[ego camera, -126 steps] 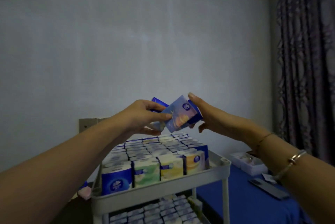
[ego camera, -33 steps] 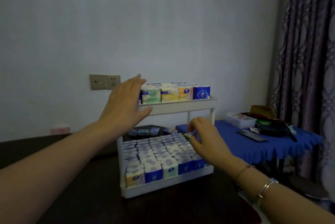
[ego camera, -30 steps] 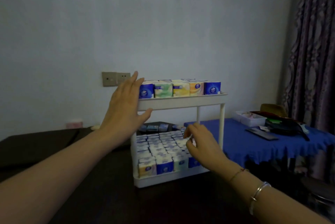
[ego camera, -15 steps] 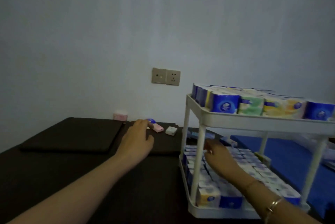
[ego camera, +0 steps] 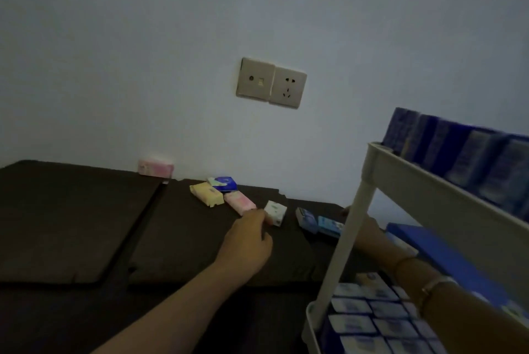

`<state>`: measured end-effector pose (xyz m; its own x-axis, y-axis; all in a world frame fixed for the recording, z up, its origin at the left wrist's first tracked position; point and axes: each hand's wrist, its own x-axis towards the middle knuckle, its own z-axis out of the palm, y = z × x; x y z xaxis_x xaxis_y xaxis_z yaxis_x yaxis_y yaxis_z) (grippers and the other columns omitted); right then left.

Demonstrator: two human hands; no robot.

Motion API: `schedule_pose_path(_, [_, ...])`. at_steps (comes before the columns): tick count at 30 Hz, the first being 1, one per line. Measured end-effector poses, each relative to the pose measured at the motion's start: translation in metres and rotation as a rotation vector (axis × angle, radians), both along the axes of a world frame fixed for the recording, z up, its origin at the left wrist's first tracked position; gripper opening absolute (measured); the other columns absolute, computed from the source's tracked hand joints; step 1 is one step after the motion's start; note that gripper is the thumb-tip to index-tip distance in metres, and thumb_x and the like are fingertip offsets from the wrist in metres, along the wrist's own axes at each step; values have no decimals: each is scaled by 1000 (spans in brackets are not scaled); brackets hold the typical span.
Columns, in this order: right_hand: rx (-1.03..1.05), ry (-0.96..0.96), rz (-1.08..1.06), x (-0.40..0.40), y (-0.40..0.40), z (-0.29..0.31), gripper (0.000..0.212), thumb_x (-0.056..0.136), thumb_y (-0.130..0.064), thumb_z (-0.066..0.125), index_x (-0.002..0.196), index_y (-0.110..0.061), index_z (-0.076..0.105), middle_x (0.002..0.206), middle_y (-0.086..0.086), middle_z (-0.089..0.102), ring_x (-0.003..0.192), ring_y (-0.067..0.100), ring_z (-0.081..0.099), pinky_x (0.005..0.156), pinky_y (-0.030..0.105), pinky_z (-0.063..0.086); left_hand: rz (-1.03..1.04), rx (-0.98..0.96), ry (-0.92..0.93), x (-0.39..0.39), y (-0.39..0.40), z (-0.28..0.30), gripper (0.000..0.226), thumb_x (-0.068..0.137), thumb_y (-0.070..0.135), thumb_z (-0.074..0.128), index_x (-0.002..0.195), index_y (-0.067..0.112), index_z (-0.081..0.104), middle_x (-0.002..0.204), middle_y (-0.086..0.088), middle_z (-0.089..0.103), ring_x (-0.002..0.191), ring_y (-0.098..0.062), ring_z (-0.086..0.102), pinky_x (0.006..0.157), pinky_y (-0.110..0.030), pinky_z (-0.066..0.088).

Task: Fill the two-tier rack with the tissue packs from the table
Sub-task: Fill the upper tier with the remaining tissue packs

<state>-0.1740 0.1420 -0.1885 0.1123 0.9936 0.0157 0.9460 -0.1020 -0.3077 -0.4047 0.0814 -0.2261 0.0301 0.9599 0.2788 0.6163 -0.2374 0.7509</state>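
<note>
- We see the left hand (ego camera: 248, 242) reaching far across the dark desk (ego camera: 71, 225), its fingers curled, with the fingertips at the near-left edge of a white tissue pack (ego camera: 275, 212); whether they grip it or only touch it we cannot tell.
- The white tissue pack lies flat with its long axis running from near-right to far-left; a small blue mark shows on its top, too blurred to read.
- Left of it, a pink pack (ego camera: 240, 202) lies with its long axis running far-left to near-right, and its near end sits just beside the left hand's knuckles.
- A yellow pack (ego camera: 206, 194) lies parallel to the pink one and touches it; a blue-and-white pack (ego camera: 223, 183) rests just behind it. No writing on either is legible.
- Right of the white pack, two blue packs (ego camera: 317, 223) lie side by side, partly behind the rack's post.
- The right hand (ego camera: 365, 232) is mostly hidden behind that post, close to the blue packs; we cannot tell how its fingers lie.
- The two-tier rack (ego camera: 429, 190) stands at the right, both tiers packed with upright packs whose blue logos are blurred.
- Another pink pack (ego camera: 156, 167) sits by the far wall, below and left of a wall socket (ego camera: 271, 83).
</note>
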Motion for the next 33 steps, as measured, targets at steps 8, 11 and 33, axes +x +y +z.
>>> schedule_pose_path(8, [-226, -78, -78, 47, 30, -27, 83, 92, -23, 57, 152, -15, 1, 156, 15, 18, 139, 29, 31, 106, 31, 31, 0, 172, 5, 25, 18, -47, 27, 92, 20, 52, 116, 32, 55, 114, 16, 55, 108, -1, 50, 89, -18, 40])
schedule_pose_path(11, [-247, -73, -45, 48, 35, -31, 77, 90, -26, 60, 151, -16, 13, 153, 15, 23, 135, 31, 35, 105, 32, 34, -8, 243, 47, 25, 13, -49, 25, 92, 21, 51, 113, 33, 56, 110, 17, 57, 102, -1, 51, 87, -20, 41])
schedule_pose_path(33, [-361, 640, 209, -11, -28, -3, 27, 93, -36, 52, 100, -12, 63, 80, 0, 64, 66, 7, 63, 57, 17, 51, -241, 31, -116, 41, -5, -31, 49, 83, 28, 68, 127, 38, 48, 126, 9, 55, 116, -9, 53, 100, -35, 45])
